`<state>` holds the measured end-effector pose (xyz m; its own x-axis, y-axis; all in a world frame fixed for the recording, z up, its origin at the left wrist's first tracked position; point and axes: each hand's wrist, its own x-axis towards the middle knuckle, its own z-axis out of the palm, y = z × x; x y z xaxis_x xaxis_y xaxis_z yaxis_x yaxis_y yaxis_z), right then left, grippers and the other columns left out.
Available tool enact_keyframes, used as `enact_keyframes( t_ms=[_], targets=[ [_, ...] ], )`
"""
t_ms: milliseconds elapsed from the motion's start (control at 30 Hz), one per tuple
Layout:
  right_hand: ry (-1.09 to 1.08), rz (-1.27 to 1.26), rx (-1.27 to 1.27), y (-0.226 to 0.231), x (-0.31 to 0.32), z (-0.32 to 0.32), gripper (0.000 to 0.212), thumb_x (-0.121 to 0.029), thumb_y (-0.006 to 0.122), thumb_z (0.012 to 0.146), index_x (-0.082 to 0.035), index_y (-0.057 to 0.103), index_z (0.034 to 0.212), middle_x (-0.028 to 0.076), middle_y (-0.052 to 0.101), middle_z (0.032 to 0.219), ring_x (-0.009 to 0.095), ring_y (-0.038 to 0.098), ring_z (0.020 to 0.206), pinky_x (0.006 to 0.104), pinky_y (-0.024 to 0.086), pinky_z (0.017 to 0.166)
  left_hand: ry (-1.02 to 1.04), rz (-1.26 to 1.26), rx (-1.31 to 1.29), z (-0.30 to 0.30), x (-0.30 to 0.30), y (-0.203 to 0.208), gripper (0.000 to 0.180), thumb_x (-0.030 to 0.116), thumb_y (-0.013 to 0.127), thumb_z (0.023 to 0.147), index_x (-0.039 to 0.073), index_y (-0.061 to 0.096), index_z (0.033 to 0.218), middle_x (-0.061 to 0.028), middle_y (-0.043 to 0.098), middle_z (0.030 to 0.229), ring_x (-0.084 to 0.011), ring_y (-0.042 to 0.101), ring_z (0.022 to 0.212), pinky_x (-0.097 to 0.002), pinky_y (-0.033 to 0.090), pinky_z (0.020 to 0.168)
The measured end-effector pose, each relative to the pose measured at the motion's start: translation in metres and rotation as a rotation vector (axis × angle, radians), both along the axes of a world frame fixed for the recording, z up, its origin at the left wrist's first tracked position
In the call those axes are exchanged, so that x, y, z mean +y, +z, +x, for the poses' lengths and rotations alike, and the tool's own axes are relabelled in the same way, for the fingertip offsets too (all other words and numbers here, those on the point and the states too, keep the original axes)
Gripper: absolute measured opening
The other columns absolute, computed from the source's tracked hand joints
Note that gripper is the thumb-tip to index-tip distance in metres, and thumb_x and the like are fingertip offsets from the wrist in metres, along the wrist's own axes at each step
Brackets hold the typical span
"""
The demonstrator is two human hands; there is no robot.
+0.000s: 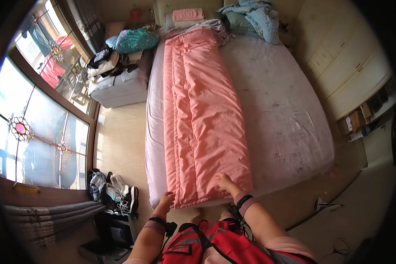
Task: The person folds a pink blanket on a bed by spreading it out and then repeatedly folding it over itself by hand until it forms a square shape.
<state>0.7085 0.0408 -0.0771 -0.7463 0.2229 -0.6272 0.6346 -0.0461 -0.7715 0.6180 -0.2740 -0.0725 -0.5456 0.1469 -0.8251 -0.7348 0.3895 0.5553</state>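
A pink quilt [207,119], folded into a long strip, lies along the left half of the bed. Creases run across its top, and layered edges show along its left side. At the quilt's near left corner, my left hand [166,200] has its fingers closed on the edge. My right hand [224,182] rests on top of the quilt near its foot end, fingers against the fabric and holding nothing that I can see. Both wrists wear dark bands.
The bed's pale sheet [286,110] is wrinkled on the right. A pink folded piece [188,15] and blue bedding [262,20] lie at the head. Left stand a grey bench [121,88] with clothes, shoes [119,189] and an open dark case [110,237]. Cabinets [345,57] line the right wall.
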Motion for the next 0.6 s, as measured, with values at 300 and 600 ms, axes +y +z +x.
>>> enact_keyframes(
  t_ms=[300,600],
  targets=[
    [-0.519,0.048,-0.237,0.030,0.062,0.074,0.035,-0.011,0.056,0.076,0.000,0.050,0.109,0.009,0.057,0.088,0.014,0.054,0.066,0.0280,0.046,0.050,-0.160,-0.201,-0.173,-0.005,0.036,-0.016,0.042,0.023,0.059,0.071,0.016,0.048,0.111,-0.0048,0.053,0.099,-0.0214,0.049,0.086,-0.0383,0.041,0.070],
    [-0.260,0.662,-0.463,-0.037,0.080,0.134,0.046,-0.002,0.047,0.072,-0.006,0.047,0.118,0.019,0.052,0.111,0.035,0.051,0.100,0.0367,0.042,0.084,-0.010,-0.111,-0.030,-0.019,0.054,-0.052,0.036,0.007,0.059,0.073,-0.001,0.046,0.106,-0.0050,0.056,0.081,-0.0118,0.053,0.061,-0.0238,0.044,0.051]
  ],
)
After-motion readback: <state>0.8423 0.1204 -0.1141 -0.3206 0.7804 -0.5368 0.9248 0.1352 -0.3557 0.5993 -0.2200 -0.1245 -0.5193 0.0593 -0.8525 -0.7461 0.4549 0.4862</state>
